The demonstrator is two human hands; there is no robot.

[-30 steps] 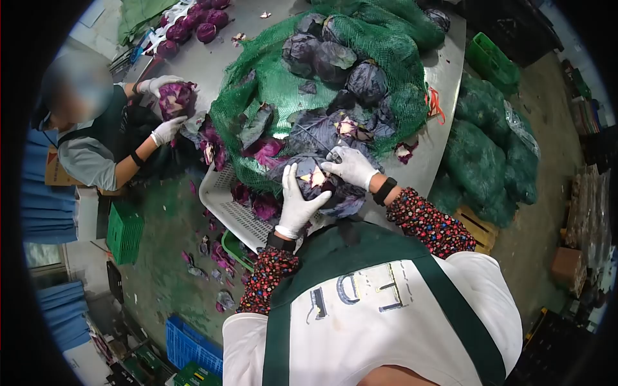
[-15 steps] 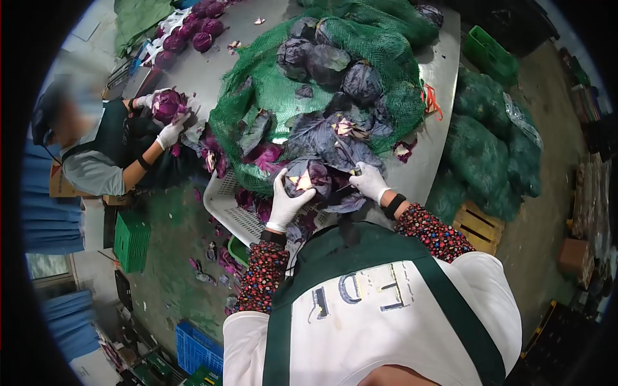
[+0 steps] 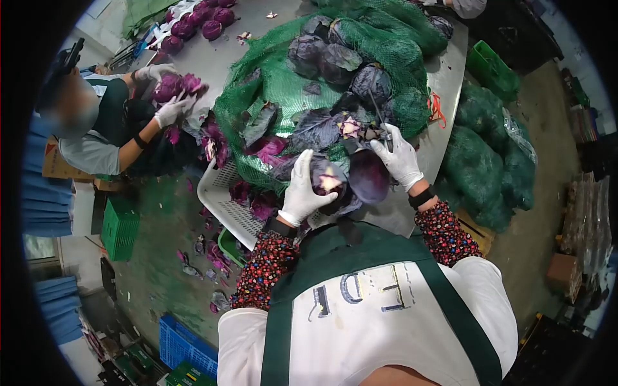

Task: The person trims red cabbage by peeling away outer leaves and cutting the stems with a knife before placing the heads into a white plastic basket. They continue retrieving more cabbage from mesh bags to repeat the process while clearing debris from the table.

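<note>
My gloved left hand (image 3: 304, 193) is wrapped round the side of a red cabbage (image 3: 328, 175), whose pale cut stem faces up. In my gloved right hand (image 3: 398, 157) is a knife (image 3: 376, 103), its thin blade pointing away from me over the pile. A broad purple outer leaf (image 3: 369, 177) stands out from the cabbage's right side, close below my right fingers. Loose dark leaves (image 3: 315, 132) and a pale cut stump (image 3: 349, 127) lie just beyond the cabbage.
Whole cabbages (image 3: 339, 63) rest in an open green net bag (image 3: 283, 80) on the metal table (image 3: 450, 83). A white basket (image 3: 215, 193) with purple leaves stands at the near left edge. Across the left side, a co-worker (image 3: 109, 128) handles a cabbage. Full net sacks (image 3: 483, 167) are at right.
My right hand has moved up and right, and the knife blade now points away from me. The broad leaf now stands out from the cabbage's right side. My left hand stays on the cabbage.
</note>
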